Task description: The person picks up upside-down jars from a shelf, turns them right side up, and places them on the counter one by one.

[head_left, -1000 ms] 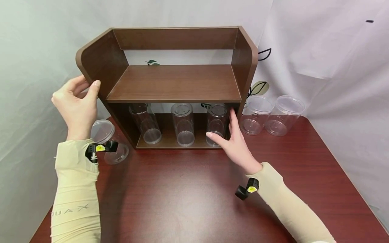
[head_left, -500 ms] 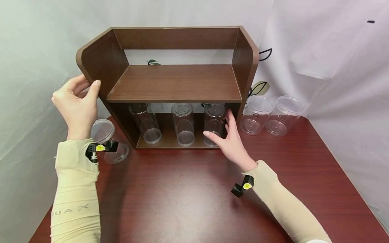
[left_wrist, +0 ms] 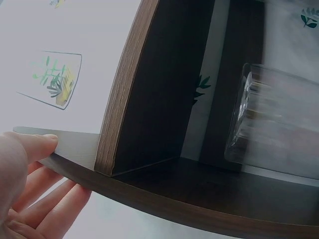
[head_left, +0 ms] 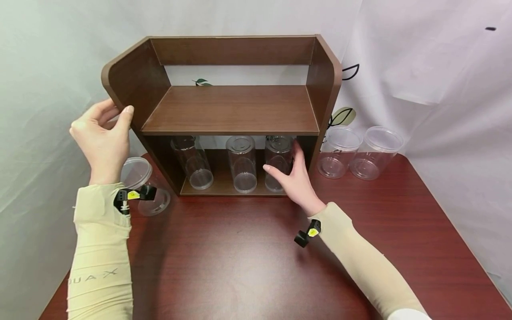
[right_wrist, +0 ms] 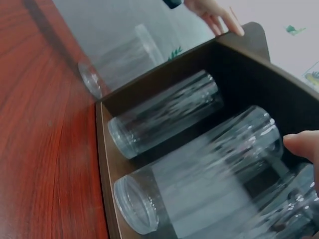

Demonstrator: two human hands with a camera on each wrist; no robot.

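Note:
Along the lower level of a dark brown wooden shelf unit (head_left: 232,109) stand three clear, tall plastic jars: a left jar (head_left: 194,165), a middle jar (head_left: 242,164) and a right jar (head_left: 277,155). My right hand (head_left: 297,180) spans the right jar, fingers along its right side and thumb across its front. In the right wrist view the thumb (right_wrist: 304,144) shows close to the middle jar's upper end (right_wrist: 259,132). With thumb and fingers, my left hand (head_left: 103,140) pinches the front edge of the unit's left side panel (head_left: 136,84).
Another clear lidded jar (head_left: 154,200) stands on the reddish-brown table (head_left: 240,249), left of the unit and partly behind my left wrist. Two more lidded jars, one nearer (head_left: 339,151) and one farther right (head_left: 374,153), stand beyond the right panel. Pale cloth (head_left: 440,115) hangs behind.
My right hand has moved left, and the right jar has slid left with it, away from the right side panel and nearer the middle jar. The left hand keeps its hold.

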